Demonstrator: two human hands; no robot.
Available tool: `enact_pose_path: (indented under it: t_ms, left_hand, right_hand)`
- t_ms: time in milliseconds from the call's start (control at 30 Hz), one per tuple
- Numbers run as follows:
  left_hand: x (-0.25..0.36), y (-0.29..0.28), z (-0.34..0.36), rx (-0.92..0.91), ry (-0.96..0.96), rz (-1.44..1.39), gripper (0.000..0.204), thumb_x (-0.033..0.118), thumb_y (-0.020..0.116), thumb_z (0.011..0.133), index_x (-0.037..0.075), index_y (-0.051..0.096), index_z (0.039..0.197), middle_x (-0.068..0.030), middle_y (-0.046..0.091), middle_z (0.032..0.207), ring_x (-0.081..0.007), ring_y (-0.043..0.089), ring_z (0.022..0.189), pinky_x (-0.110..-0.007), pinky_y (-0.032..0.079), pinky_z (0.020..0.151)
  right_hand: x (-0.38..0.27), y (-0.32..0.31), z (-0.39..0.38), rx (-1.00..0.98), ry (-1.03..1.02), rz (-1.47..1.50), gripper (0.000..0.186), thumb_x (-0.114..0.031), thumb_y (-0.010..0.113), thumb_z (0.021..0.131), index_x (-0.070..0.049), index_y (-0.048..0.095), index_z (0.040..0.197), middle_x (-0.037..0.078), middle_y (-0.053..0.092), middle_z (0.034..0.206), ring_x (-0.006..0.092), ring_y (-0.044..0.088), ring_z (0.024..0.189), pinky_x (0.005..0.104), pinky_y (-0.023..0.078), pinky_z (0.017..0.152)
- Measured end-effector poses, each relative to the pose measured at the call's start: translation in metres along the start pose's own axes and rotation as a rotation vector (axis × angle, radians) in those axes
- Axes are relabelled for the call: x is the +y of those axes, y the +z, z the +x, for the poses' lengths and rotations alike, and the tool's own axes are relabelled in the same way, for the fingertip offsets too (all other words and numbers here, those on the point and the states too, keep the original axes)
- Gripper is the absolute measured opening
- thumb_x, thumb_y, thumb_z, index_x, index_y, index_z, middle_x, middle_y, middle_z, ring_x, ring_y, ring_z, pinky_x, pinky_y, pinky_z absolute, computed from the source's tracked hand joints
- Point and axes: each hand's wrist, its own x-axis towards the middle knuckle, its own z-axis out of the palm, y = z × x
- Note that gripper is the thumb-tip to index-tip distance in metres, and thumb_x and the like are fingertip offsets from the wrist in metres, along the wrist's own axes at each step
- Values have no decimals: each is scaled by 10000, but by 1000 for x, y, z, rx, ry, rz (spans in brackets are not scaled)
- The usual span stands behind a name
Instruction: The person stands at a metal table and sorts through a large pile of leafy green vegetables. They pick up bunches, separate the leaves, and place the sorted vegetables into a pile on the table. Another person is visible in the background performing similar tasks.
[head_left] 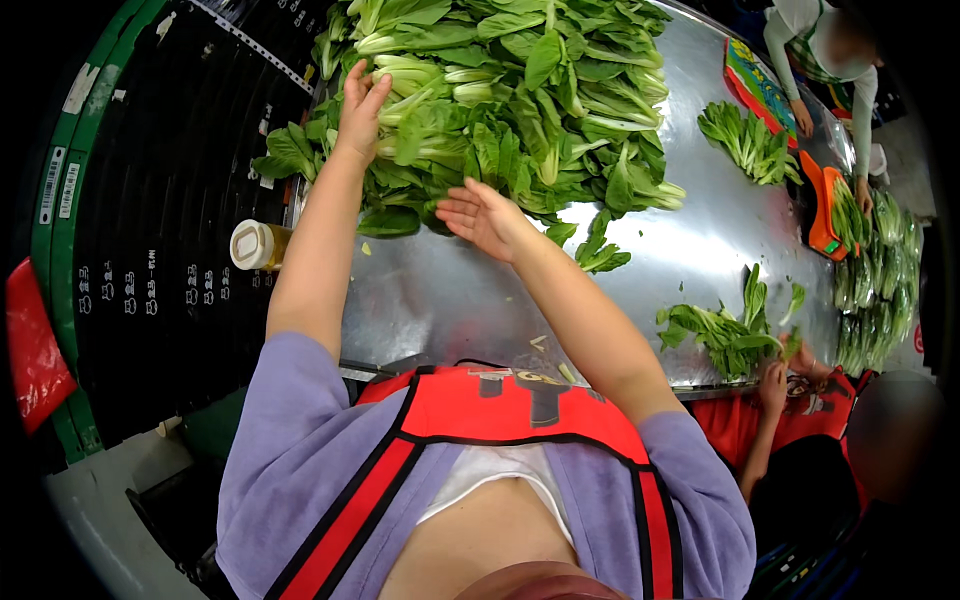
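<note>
A large heap of leafy greens with pale stalks (540,110), like bok choy, covers the far part of the metal table (440,290). My left hand (363,108) is at the heap's left side, fingers stretched and thumb apart, beside the pale stalk ends. It appears to touch them, but I see no grip. Just off the near edge of the heap, my right hand (483,218) is open, palm turned toward the leaves, holding nothing. A small loose sprig of greens (601,250) lies on the metal to its right.
Black crates (170,230) and a lidded jar (258,245) stand left. One co-worker's hands (775,380) handle greens (715,335) at lower right; another's hand (863,195) is by an orange tray (823,215). Bagged greens (880,270) are stacked at far right.
</note>
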Motion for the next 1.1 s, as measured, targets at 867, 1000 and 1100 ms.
enact_pose_path:
  t_ms: [867,1000,1100]
  left_hand:
    - [7,126,-227,-160,752,507,422,107,680,677,46,479,1044,-184,457,1211,-358,436,1133,-409,352,959]
    - [11,148,-252,-506,802,420,432,104,672,672,58,493,1062,-178,456,1217,-374,440,1129,-442,356,958]
    - [14,169,-259,-751,812,344,466,128,666,678,69,487,1104,-176,447,1232,-366,434,1142,-443,353,964]
  right_hand:
    - [16,-66,-75,-22,-207,342,357,-364,467,889,-86,542,1099,85,597,998,232,585,918,421,497,801]
    - [21,-96,-153,72,-285,409,357,-342,485,880,-63,543,1096,91,595,1032,235,583,937,408,503,794]
    - [8,-117,-210,0,-453,300,402,-328,501,871,-58,507,1168,107,569,1120,250,565,997,398,476,852]
